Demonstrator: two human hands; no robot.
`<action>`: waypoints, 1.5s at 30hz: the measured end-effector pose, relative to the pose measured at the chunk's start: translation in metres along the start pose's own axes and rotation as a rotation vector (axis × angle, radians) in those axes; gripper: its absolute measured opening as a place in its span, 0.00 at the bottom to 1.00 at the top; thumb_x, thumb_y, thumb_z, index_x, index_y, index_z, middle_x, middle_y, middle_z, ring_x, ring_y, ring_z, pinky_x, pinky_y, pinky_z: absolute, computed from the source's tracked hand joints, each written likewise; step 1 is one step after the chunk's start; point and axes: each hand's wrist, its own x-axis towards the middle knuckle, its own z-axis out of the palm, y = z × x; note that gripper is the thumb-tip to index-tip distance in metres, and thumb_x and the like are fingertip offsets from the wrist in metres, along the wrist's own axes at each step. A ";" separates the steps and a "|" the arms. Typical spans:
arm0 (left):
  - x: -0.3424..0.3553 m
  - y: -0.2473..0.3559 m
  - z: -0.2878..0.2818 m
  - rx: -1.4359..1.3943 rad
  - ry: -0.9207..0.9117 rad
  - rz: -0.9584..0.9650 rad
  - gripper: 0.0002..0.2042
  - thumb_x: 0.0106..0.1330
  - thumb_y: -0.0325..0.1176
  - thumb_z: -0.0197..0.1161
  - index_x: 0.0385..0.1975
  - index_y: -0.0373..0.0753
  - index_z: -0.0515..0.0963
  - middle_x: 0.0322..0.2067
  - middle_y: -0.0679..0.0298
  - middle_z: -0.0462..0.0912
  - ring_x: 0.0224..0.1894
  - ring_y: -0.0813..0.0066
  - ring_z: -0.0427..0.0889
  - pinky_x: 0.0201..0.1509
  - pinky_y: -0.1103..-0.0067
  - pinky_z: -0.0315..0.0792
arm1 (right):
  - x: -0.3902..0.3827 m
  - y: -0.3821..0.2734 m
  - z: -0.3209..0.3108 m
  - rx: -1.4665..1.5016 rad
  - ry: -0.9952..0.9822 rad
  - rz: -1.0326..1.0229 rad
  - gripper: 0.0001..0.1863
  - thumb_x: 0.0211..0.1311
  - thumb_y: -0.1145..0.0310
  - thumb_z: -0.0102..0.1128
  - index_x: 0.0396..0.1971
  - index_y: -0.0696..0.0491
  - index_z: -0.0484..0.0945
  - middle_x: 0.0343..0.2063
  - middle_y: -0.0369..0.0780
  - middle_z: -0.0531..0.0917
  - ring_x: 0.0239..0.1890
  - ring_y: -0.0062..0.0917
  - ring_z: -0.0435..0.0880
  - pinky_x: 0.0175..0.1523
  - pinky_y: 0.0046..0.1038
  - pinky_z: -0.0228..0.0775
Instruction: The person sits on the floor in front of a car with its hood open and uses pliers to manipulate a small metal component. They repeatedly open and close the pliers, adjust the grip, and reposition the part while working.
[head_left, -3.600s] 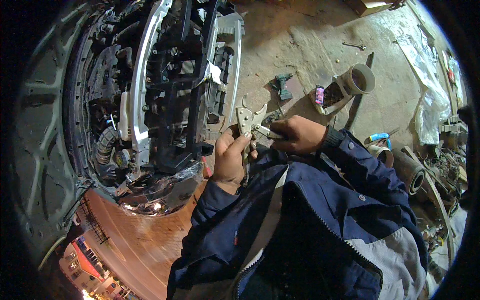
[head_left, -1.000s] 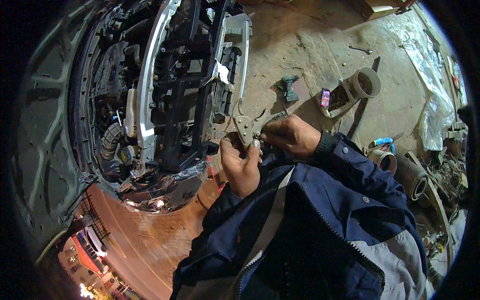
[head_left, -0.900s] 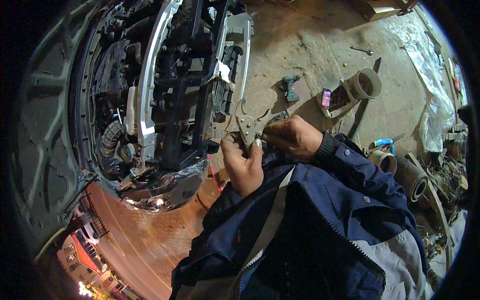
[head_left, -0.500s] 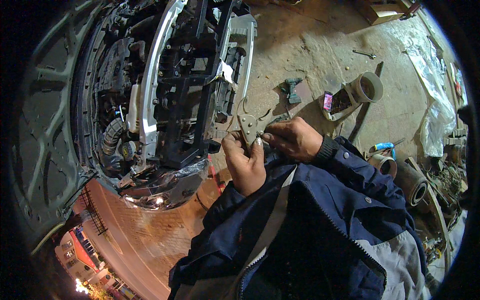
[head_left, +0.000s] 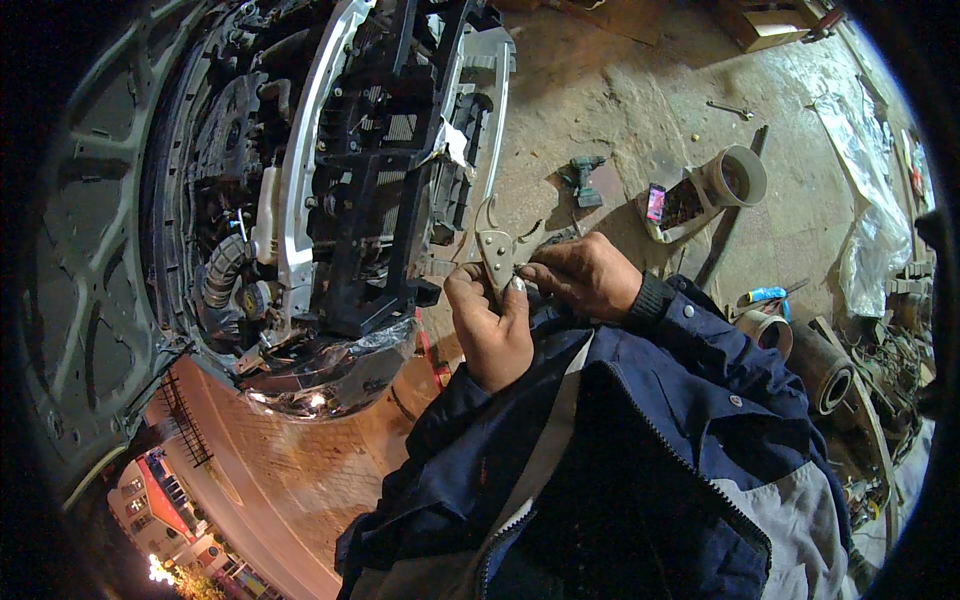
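In front of my chest I hold a pair of metal locking pliers (head_left: 495,243) with curved jaws pointing away from me, the jaws spread apart. My left hand (head_left: 492,330) is closed around its lower part, thumb up along the side. From the right, my right hand (head_left: 590,275) pinches at the tool's side just below the jaws, finger and thumb together. Its fingertips cover what exactly they grip there. Beyond the hands, to the left, stands a car front with its bumper off, showing a black radiator frame (head_left: 375,200) and a silver crossbeam (head_left: 300,180).
A cordless drill (head_left: 583,180) lies on the concrete floor ahead. Right of it are a phone (head_left: 655,203), a bucket (head_left: 755,170) and a wrench (head_left: 730,108). Plastic sheeting (head_left: 865,240) and metal parts (head_left: 830,380) line the right side. The raised hood (head_left: 85,230) stands far left.
My right fingertips have closed in slightly at the side of the pliers, covering a small shiny spot that showed before. Otherwise hands and tool stay nearly in place.
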 end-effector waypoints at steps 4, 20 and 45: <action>0.001 0.001 -0.001 -0.038 -0.002 0.006 0.19 0.73 0.24 0.66 0.56 0.28 0.64 0.44 0.46 0.81 0.47 0.62 0.85 0.53 0.68 0.78 | 0.001 -0.001 0.000 0.032 0.014 0.023 0.16 0.81 0.62 0.64 0.38 0.62 0.84 0.22 0.50 0.76 0.23 0.30 0.70 0.31 0.37 0.70; 0.007 0.015 -0.003 0.297 -0.063 0.141 0.20 0.73 0.23 0.63 0.61 0.31 0.65 0.45 0.42 0.83 0.48 0.41 0.88 0.52 0.61 0.81 | -0.004 -0.007 0.004 0.075 0.053 0.145 0.18 0.81 0.61 0.62 0.36 0.63 0.85 0.21 0.51 0.76 0.21 0.30 0.71 0.30 0.37 0.70; 0.001 0.017 -0.011 0.370 -0.134 0.076 0.23 0.69 0.19 0.63 0.64 0.32 0.72 0.51 0.43 0.87 0.54 0.46 0.90 0.57 0.64 0.81 | -0.012 -0.015 0.016 -0.057 0.119 0.237 0.20 0.75 0.56 0.64 0.34 0.60 0.89 0.22 0.53 0.83 0.22 0.43 0.83 0.33 0.41 0.78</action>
